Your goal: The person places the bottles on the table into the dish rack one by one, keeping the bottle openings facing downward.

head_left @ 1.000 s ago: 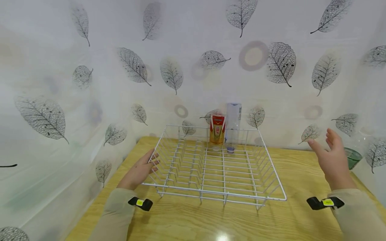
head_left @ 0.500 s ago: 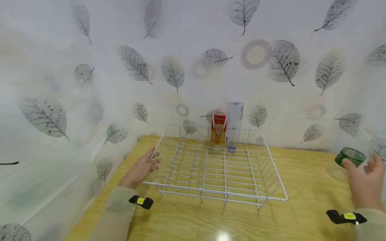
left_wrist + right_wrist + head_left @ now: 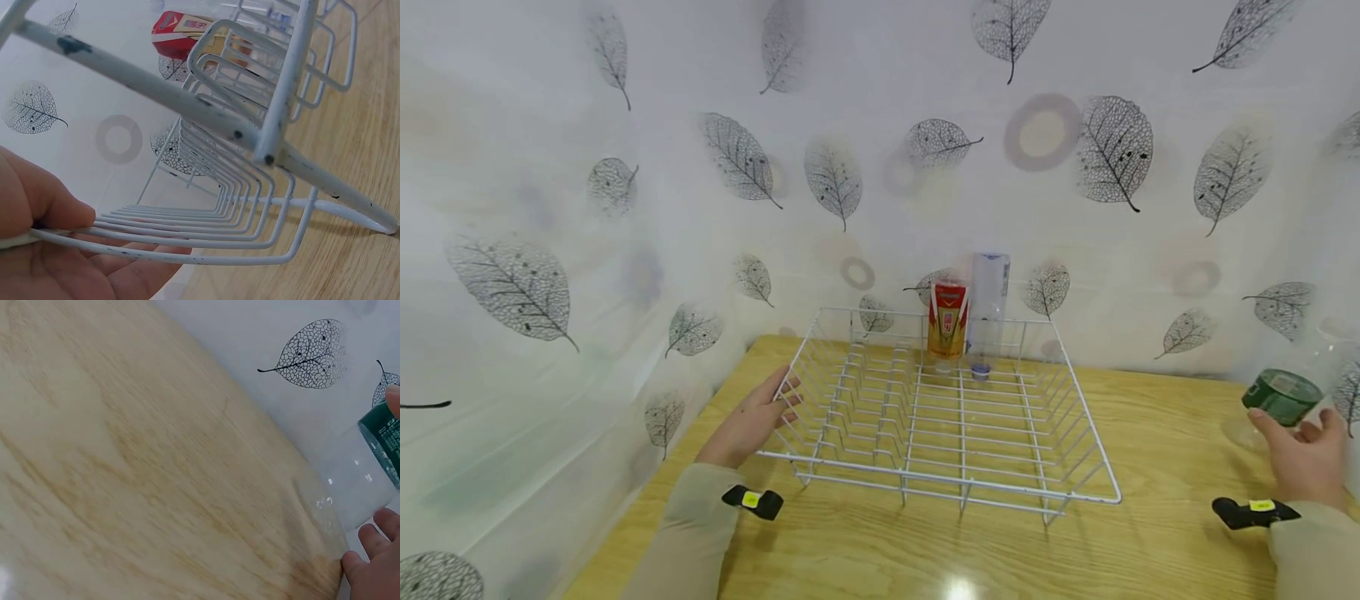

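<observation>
My left hand (image 3: 748,429) grips the left side of a white wire dish rack (image 3: 966,481). In the left wrist view the thumb lies over one of the rack's wires (image 3: 169,97) and the fingers pass underneath. At the far right my right hand (image 3: 1311,458) holds a clear plastic bottle (image 3: 1283,398) with a green label, thumb on the near side and fingers curled at the other. The right wrist view catches the bottle's clear body (image 3: 359,475) close to the table's edge; whether it touches the table I cannot tell.
At the rack's back stand a red-and-gold labelled container (image 3: 947,321) and a tall clear bottle (image 3: 988,308), its purplish cap downward. Beneath is a wood-grain table (image 3: 1165,517). A white leaf-patterned sheet (image 3: 880,192) rises behind and at the left.
My right hand moved right and down to the green-labelled bottle and took hold of it; the bottle has since shifted slightly. The left hand stays on the rack.
</observation>
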Demonstrator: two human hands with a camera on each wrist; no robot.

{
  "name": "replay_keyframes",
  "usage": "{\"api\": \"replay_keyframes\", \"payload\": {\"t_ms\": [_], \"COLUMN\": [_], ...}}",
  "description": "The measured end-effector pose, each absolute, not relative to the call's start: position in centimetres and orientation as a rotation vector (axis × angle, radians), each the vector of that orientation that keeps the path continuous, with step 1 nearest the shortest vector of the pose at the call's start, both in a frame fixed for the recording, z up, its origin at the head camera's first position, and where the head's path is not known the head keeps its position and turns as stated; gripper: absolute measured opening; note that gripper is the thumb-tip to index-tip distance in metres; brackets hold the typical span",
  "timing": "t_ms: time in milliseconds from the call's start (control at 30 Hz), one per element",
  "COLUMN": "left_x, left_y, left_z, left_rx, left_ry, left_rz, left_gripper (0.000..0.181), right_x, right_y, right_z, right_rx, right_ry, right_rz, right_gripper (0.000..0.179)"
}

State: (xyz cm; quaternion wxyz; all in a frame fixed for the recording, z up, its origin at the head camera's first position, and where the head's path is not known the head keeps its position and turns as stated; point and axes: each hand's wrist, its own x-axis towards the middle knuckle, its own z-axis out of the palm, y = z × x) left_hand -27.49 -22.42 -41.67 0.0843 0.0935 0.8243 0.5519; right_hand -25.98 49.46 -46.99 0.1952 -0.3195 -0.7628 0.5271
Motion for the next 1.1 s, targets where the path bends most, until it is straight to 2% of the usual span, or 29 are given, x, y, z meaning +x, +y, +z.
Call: {"api": "replay_keyframes", "payload": {"t_ms": [367,667,1100], "left_x": [-27.2,-27.6,-27.7], "left_y": [-22.5,-22.3,-22.3], "left_z": [-41.5,-41.5,-41.7], "left_rx": [0.295,0.282,0.267], "left_ry": [2.438,2.436,2.445], "left_rz": [1.662,1.662,1.66], "left_gripper": [0.062,0.062,0.063], "right_x": [-27.3,-27.4,-28.3], "right_y": [50.1,48.8,49.2], "right_z": [-47.8,-47.0,-47.4], "right_rx": [-0.952,-0.971,-0.962], "right_ry": [-2.24,-2.236,-2.238], "right_rz": [1.357,1.361,1.39], "right_gripper": [0.105,0.098,0.107]}}
